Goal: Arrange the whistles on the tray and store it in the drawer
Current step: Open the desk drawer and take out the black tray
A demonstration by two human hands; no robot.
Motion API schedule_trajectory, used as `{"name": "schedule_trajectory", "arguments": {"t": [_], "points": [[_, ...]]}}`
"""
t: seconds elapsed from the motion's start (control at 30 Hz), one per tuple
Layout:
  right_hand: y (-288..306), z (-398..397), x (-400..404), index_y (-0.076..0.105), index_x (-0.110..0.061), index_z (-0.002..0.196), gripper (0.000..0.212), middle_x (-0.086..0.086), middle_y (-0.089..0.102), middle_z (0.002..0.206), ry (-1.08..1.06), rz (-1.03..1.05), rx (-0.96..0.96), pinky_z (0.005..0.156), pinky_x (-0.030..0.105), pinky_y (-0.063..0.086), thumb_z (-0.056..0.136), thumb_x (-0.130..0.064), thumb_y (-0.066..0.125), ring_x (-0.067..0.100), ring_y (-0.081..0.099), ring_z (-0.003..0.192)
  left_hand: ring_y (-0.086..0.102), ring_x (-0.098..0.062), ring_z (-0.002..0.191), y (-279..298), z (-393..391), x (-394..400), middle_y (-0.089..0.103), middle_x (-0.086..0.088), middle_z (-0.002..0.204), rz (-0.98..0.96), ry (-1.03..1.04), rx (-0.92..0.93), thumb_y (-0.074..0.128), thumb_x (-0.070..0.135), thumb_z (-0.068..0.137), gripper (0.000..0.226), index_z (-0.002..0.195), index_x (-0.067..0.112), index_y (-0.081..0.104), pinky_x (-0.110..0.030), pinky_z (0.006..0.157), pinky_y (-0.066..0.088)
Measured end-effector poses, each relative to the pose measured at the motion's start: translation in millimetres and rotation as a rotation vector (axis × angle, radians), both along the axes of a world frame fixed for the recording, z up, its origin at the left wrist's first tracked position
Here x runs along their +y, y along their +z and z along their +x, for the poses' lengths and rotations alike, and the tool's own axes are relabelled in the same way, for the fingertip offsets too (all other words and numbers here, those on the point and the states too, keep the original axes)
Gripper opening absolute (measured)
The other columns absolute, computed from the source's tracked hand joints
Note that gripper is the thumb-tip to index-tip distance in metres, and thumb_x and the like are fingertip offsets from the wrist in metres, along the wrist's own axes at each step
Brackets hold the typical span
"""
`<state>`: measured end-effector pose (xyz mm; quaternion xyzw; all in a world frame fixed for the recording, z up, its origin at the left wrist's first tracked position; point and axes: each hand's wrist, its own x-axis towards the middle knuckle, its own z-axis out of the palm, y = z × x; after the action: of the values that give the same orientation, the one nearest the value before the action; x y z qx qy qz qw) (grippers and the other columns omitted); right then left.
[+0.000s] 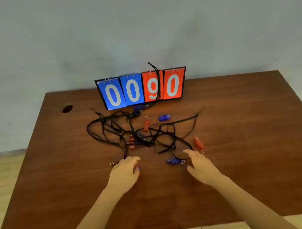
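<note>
A brown wooden table (244,160) stands against a pale wall. The left hand (125,175) hovers low over it, fingers loosely curled; a speck of blue shows beneath them, but whether it grips a whistle I cannot tell. The right hand (200,163) is relaxed and holds nothing, fingertips just beside a blue whistle (172,161), likely reaching for it. Near that hand lies a red whistle (199,143). Further out, other whistles sit caught in a tangle of black lanyards (139,132), so they probably need freeing first. One cord drapes over the flip scoreboard (141,89) behind. No tray or drawer is in view.
</note>
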<state>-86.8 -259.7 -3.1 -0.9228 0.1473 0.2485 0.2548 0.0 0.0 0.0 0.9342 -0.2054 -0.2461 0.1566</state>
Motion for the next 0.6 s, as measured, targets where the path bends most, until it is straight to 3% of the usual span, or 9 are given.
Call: {"name": "schedule_trajectory", "arguments": {"t": [0.1, 0.2, 0.27, 0.37, 0.6], "points": [[-29, -39, 15, 0.026, -0.020, 0.146, 0.058, 0.008, 0.027, 0.151, 0.130, -0.171, -0.011, 0.113, 0.040, 0.025, 0.092, -0.025, 0.046, 0.028, 0.028, 0.138, 0.049, -0.020, 0.120, -31, -39, 4, 0.051, 0.003, 0.131, 0.081, -0.059, -0.007, 0.053, 0.025, 0.089, 0.039, 0.128, 0.023, 0.052, -0.036, 0.094, 0.044], [-61, -77, 32, 0.045, -0.016, 0.135, 0.050, 0.013, 0.042, 0.144, 0.117, -0.266, -0.169, 0.112, 0.042, 0.024, 0.087, -0.027, 0.045, 0.031, 0.038, 0.134, 0.055, -0.030, 0.116, -63, -82, 11, 0.058, -0.006, 0.126, 0.112, -0.046, -0.099, 0.054, 0.026, 0.082, 0.039, 0.119, 0.017, 0.060, -0.045, 0.095, 0.044], [-70, -84, 37, 0.047, -0.015, 0.134, 0.049, 0.013, 0.044, 0.143, 0.057, -0.276, -0.242, 0.113, 0.041, 0.018, 0.088, -0.029, 0.038, 0.027, 0.031, 0.135, 0.044, -0.029, 0.127, -71, -99, 9, 0.052, -0.008, 0.136, 0.123, -0.011, -0.140, 0.039, 0.033, 0.087, 0.047, 0.128, 0.015, 0.054, -0.045, 0.109, 0.029], [-80, -84, 48, 0.047, -0.013, 0.134, 0.049, 0.013, 0.040, 0.146, -0.050, -0.276, -0.301, 0.115, 0.042, 0.012, 0.089, -0.029, 0.036, 0.024, 0.024, 0.138, 0.024, -0.027, 0.139, -85, -117, 3, 0.038, -0.009, 0.147, 0.142, 0.011, -0.220, 0.023, 0.037, 0.096, 0.052, 0.140, 0.013, 0.037, -0.045, 0.115, 0.011], [-95, -85, 63, 0.038, -0.015, 0.140, 0.052, 0.011, 0.034, 0.150, -0.113, -0.362, -0.308, 0.117, 0.044, 0.012, 0.090, -0.030, 0.035, 0.026, 0.025, 0.141, 0.016, -0.027, 0.142, -96, -122, 1, 0.027, -0.010, 0.152, 0.172, 0.029, -0.229, 0.029, 0.039, 0.094, 0.057, 0.145, 0.015, 0.022, -0.049, 0.115, 0.012]]}}
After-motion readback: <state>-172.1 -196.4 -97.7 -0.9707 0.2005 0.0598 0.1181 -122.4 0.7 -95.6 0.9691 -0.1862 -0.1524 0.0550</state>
